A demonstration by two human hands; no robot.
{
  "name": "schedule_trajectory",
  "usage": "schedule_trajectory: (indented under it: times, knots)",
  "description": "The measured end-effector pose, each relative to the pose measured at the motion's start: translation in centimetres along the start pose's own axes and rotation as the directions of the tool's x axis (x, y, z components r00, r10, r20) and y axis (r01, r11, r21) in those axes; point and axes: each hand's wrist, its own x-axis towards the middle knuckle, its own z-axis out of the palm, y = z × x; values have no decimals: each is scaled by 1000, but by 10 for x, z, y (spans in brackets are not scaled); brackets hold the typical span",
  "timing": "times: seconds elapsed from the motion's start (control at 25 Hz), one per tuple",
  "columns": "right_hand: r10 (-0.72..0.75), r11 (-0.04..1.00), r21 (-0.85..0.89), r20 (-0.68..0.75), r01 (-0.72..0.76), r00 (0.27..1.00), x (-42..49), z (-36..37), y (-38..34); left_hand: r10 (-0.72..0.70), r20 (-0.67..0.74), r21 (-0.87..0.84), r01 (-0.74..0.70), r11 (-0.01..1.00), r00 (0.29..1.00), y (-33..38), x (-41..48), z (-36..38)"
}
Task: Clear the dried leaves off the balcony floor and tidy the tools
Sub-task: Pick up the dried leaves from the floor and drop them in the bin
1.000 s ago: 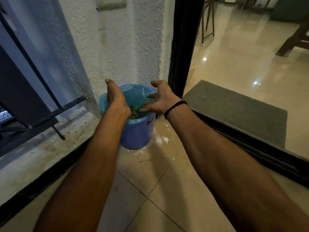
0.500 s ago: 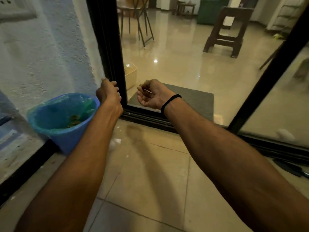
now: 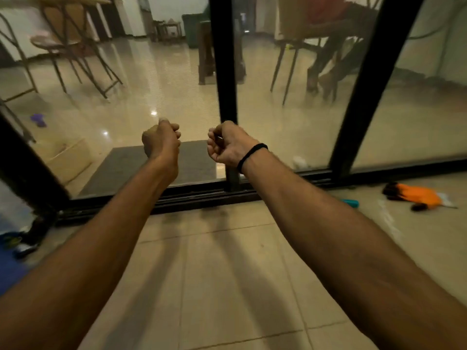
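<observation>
While both bare arms are reaching forward over the tiled floor (image 3: 227, 286), the left hand (image 3: 160, 142) is making a tight fist in the middle of the frame. Its thumb is sitting on top. The right hand (image 3: 227, 145) is hanging just beside it, a little apart. Its fingers are curling in too, with the palm facing left. I cannot tell if something tiny is hiding inside those fingers. A black band (image 3: 251, 154) is going round the right wrist.

Both fists are showing in front of a black door frame (image 3: 223, 72) with glass on each side. A dark mat (image 3: 131, 168) is lying behind the glass, past the left hand. Chairs (image 3: 75, 59) are standing on the shiny floor in the upper left of the frame.

A blue bin (image 3: 10, 271) is peeking in at the lower left edge, all blurry. An orange glove (image 3: 417, 197) with black tips is lying flat on the floor at the right edge, well apart from the bin. A small teal thing (image 3: 351, 203) is lying near the glove, partly hiding behind the right arm.
</observation>
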Motion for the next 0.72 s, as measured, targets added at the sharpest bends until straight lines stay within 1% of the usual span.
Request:
schedule_trajectory:
  times: [0.12,0.24,0.32,0.44,0.52,0.6,0.72]
  knots:
    - [-55,996,57,-107,62,993,-13,-83,-36,79,147,86,-93,992,986,3,-43,80]
    - [-118,983,109,-236,147,965,-36,-167,-67,147,277,152,-195,969,949,1,-93,162]
    - [-144,972,130,-319,194,937,-54,-221,-83,162,366,193,-245,950,916,-3,-127,214]
    - [-185,952,145,-430,270,884,-89,-307,-108,160,501,232,-310,922,851,-18,-183,292]
    - [-199,936,156,-504,315,841,-114,-364,-121,155,590,238,-354,904,793,-28,-220,337]
    - [-217,917,153,-585,369,781,-141,-421,-127,152,672,247,-413,877,725,-33,-263,375]
    - [-209,895,143,-703,423,680,-183,-490,-129,164,758,224,-488,844,631,-41,-322,418]
